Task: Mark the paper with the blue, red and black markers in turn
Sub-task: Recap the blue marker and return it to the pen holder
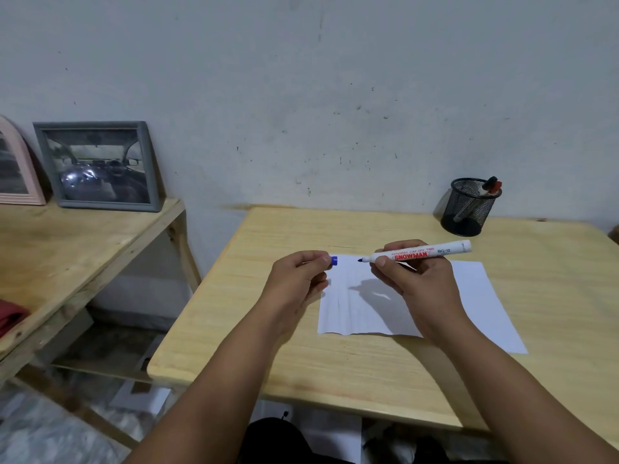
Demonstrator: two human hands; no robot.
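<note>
My right hand (413, 279) holds a white blue-tipped marker (432, 252) level above the white paper (475, 296), bare tip pointing left. My left hand (296, 281) pinches the marker's blue cap (334, 260) a short gap left of the tip. The sheet lies flat on the light wooden table (284, 356), partly under both hands. A black mesh pen holder (469, 206) at the table's back right holds a red-capped marker (495, 187) and a black-capped one (491, 180).
A lower wooden shelf (67, 249) stands to the left with a grey picture frame (98, 165) and a pink frame (16, 169) leaning on the wall. A red object (10, 316) lies on its near edge. The wall runs right behind the table.
</note>
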